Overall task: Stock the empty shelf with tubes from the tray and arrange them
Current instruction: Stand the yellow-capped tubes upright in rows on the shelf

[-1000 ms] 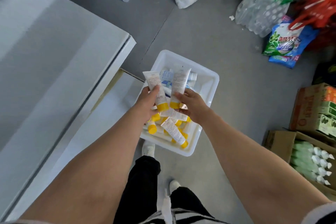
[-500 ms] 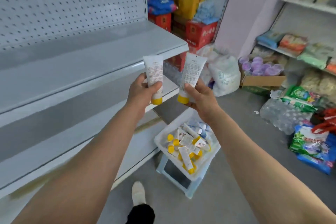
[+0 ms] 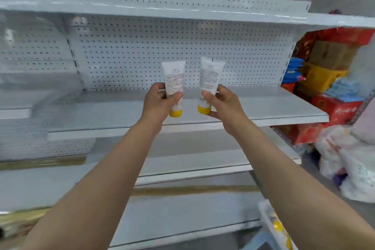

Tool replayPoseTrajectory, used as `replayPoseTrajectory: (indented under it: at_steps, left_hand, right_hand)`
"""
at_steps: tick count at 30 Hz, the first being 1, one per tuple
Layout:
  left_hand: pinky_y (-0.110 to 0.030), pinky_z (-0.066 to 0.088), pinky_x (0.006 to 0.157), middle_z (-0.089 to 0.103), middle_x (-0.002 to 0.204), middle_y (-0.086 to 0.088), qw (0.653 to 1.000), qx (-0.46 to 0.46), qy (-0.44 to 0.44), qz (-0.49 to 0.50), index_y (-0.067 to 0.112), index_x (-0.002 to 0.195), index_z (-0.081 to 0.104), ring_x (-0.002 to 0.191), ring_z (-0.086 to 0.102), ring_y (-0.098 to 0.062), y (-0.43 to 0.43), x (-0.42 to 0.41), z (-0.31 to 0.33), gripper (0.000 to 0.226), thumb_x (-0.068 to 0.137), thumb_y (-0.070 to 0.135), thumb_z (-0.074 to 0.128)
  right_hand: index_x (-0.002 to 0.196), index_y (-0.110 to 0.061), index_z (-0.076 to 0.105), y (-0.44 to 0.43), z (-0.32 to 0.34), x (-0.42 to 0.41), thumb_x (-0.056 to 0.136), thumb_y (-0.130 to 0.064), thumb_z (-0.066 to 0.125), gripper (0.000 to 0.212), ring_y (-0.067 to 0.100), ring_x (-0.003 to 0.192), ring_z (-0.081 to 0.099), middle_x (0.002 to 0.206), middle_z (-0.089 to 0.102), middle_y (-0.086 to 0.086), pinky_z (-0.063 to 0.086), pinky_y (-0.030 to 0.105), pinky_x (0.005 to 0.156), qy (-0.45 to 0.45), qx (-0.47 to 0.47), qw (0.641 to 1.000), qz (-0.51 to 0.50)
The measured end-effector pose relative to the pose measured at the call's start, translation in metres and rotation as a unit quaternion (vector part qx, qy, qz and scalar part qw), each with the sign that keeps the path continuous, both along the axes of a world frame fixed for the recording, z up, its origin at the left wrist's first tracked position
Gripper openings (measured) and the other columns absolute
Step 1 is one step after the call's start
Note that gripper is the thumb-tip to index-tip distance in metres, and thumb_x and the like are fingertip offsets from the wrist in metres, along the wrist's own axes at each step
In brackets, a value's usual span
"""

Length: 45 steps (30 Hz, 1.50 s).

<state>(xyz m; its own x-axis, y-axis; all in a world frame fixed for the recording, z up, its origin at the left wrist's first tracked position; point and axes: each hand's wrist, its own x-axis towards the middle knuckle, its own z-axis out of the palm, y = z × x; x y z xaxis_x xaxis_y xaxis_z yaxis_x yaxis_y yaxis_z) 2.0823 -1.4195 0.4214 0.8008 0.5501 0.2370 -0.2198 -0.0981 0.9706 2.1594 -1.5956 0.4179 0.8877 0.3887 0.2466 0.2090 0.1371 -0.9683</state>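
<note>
— First entry?
— Left hand [image 3: 160, 101]: fingers and thumb curled round the lower half of the left tube [image 3: 174, 79]. The tube is white and printed, with its yellow cap pointing down, and it is upright.
— Second?
— Right hand [image 3: 223, 103]: thumb across the front and fingers behind, pinching the right tube [image 3: 211, 75]. Same make, cap down, its top leaning slightly right. The two tubes are near each other but apart.
— Location of both?
— Held up in front of the bare middle shelf [image 3: 263, 107], seen against the pegboard back [image 3: 142, 50]. I cannot tell whether the caps are over the board or short of its front edge. Neither tube rests on it.
— Changes since the last check?
— A second ago both hands were down in the tray, lifting these two out. Half a second ago they were chest-high beside the shelf's end, with the tray in full sight below. Now they are raised and squared to the shelf. Both holds are the same as before.
— The tray?
— Tray [image 3: 265, 221]: only a white corner shows at the lower right, with yellow caps [image 3: 278, 226] inside it.
— Other stock?
— Red cartons [image 3: 334, 107] and plastic bags [image 3: 355, 158] to the right of the shelving. The packets along the top tier are blurred.
</note>
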Motion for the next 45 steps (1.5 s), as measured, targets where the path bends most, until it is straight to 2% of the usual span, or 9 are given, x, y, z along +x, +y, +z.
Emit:
replayPoseTrajectory:
  at_steps: [4,8,12,18,26,29,33,39,45]
  left_hand:
    - [-0.026,0.052,0.078,0.071,0.099,0.010,0.999,0.012,-0.004,0.033,0.024,0.097,0.054,0.090,0.068,-0.006,0.090,-0.036,0.006,0.032,0.079,0.014,0.078]
    - [-0.031,0.052,0.085,0.070,0.107,0.003,0.999,0.023,0.010,0.046,0.022,0.101,0.053,0.095,0.067,-0.010,0.177,-0.060,0.011,0.033,0.080,0.012,0.076]
    - [-0.035,0.052,0.090,0.069,0.111,0.000,0.998,0.032,0.019,0.059,0.015,0.108,0.054,0.099,0.066,-0.014,0.247,-0.070,0.011,0.035,0.081,0.012,0.076]
    - [-0.041,0.052,0.094,0.068,0.114,-0.005,0.996,0.016,0.022,0.084,0.012,0.115,0.054,0.102,0.065,-0.020,0.313,-0.054,0.002,0.041,0.080,0.010,0.076]
    - [-0.036,0.054,0.082,0.068,0.106,-0.007,0.993,0.000,0.012,0.117,0.017,0.107,0.055,0.096,0.066,-0.021,0.367,0.002,-0.026,0.037,0.079,0.012,0.078]
    - [-0.025,0.051,0.067,0.069,0.097,0.000,0.991,-0.008,0.003,0.135,0.023,0.100,0.056,0.087,0.067,-0.013,0.380,0.026,-0.037,0.033,0.078,0.013,0.079]
    - [-0.014,0.049,0.055,0.069,0.089,0.004,0.988,-0.020,-0.019,0.152,0.018,0.103,0.057,0.072,0.067,-0.002,0.393,0.058,-0.052,0.036,0.076,0.008,0.078]
    - [-0.030,0.054,0.074,0.070,0.092,0.003,0.986,-0.046,-0.006,0.162,0.024,0.095,0.057,0.086,0.068,-0.016,0.424,0.091,-0.076,0.033,0.076,0.008,0.079]
    - [-0.040,0.055,0.084,0.070,0.104,-0.005,0.988,-0.035,0.016,0.147,0.017,0.105,0.057,0.096,0.068,-0.024,0.459,0.112,-0.095,0.036,0.076,0.010,0.078]
  right_hand:
    - [0.112,-0.029,0.069,0.095,0.003,-0.023,0.089,-0.022,0.071,0.025,0.009,0.092,0.071,0.099,0.074,-0.007,0.060,0.031,0.070,-0.001,0.005,0.999,0.038]
    - [0.109,-0.033,0.069,0.183,0.003,-0.040,0.088,-0.023,0.071,0.023,0.005,0.089,0.071,0.095,0.075,-0.012,0.057,0.023,0.066,-0.001,0.003,0.999,0.047]
    - [0.108,-0.032,0.068,0.254,0.000,-0.042,0.088,-0.022,0.072,0.023,0.013,0.094,0.071,0.099,0.075,-0.007,0.058,0.033,0.082,-0.009,-0.002,0.999,0.037]
    - [0.107,-0.031,0.071,0.324,-0.003,-0.026,0.088,-0.020,0.072,0.022,0.014,0.097,0.070,0.103,0.074,-0.007,0.058,0.036,0.087,-0.017,-0.018,0.999,0.042]
    - [0.113,-0.022,0.073,0.384,-0.017,0.037,0.085,-0.020,0.076,0.029,0.017,0.100,0.070,0.104,0.074,-0.003,0.054,0.042,0.096,-0.023,-0.035,0.998,0.043]
    - [0.111,-0.023,0.074,0.401,-0.025,0.066,0.084,-0.020,0.076,0.028,0.015,0.100,0.070,0.104,0.074,-0.005,0.054,0.042,0.096,-0.014,-0.039,0.998,0.041]
    - [0.107,-0.025,0.074,0.420,-0.042,0.099,0.083,-0.021,0.077,0.025,0.014,0.097,0.070,0.100,0.075,-0.006,0.055,0.041,0.095,-0.020,-0.061,0.997,0.033]
    - [0.103,-0.031,0.074,0.450,-0.069,0.123,0.082,-0.022,0.078,0.024,0.010,0.090,0.071,0.092,0.075,-0.013,0.057,0.027,0.084,-0.011,-0.080,0.996,0.023]
    - [0.103,-0.031,0.074,0.483,-0.084,0.135,0.081,-0.025,0.077,0.023,0.013,0.091,0.070,0.092,0.075,-0.010,0.057,0.034,0.087,-0.011,-0.109,0.994,0.004]
